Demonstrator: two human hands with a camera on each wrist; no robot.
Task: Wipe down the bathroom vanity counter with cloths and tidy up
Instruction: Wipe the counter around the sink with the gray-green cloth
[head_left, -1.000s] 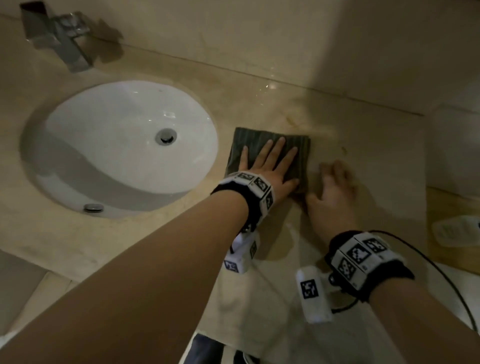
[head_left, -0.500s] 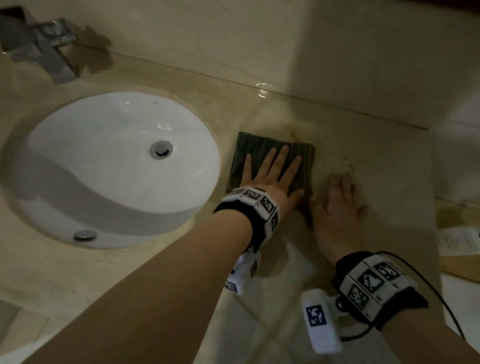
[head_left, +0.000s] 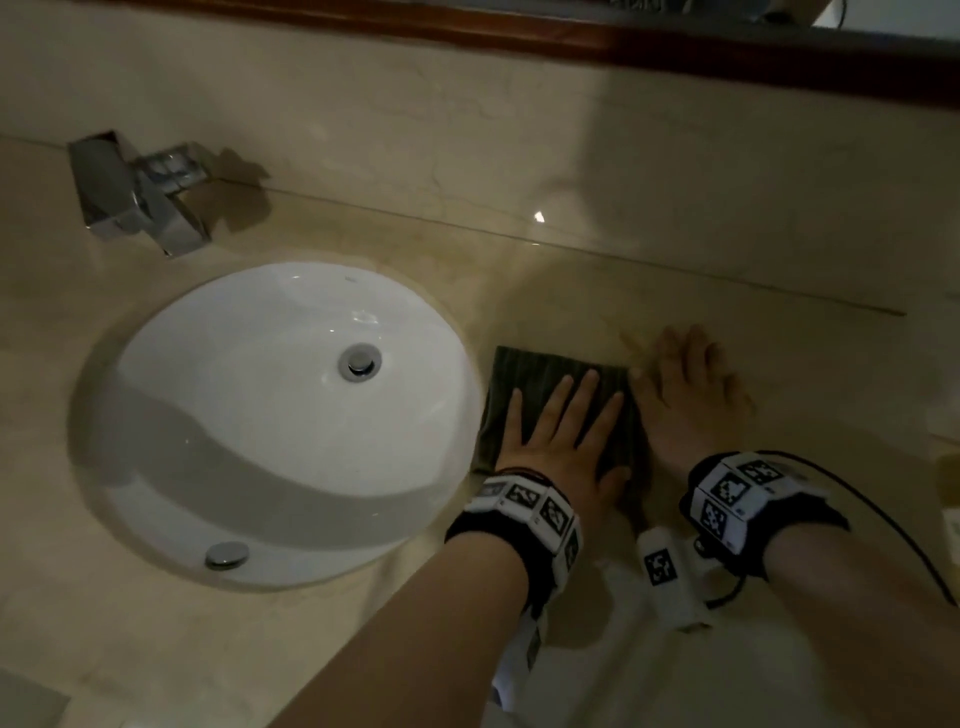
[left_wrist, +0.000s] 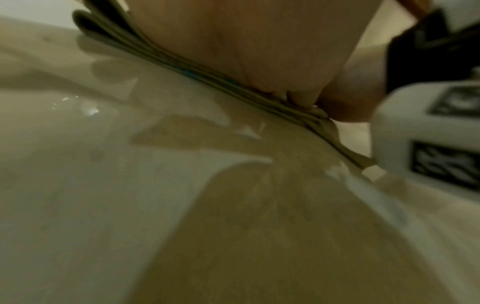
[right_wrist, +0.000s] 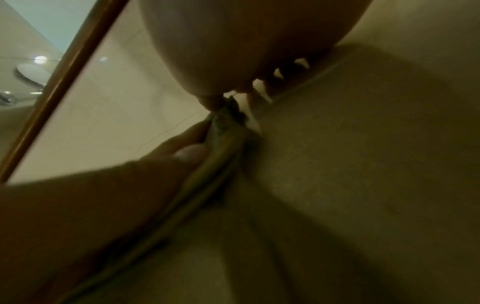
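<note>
A dark green folded cloth (head_left: 540, 379) lies on the beige marble counter (head_left: 571, 275), just right of the sink. My left hand (head_left: 566, 421) presses flat on it with straight, spread fingers. In the left wrist view the palm (left_wrist: 259, 41) sits on the cloth's stacked layers (left_wrist: 155, 53). My right hand (head_left: 685, 384) rests flat on the bare counter beside the cloth. Its thumb touches the cloth's far right corner (right_wrist: 226, 115). Nothing is held in either hand.
A white oval sink (head_left: 249, 415) is set into the counter at left, with a chrome faucet (head_left: 140, 197) behind it. The marble backsplash and a wooden mirror frame (head_left: 519, 36) close the far side. A pale object (head_left: 950, 519) shows at the right edge.
My right hand has slid away from me towards the wall, so it is level with the cloth. The left hand and cloth stay beside the sink. The head view has tilted up.
</note>
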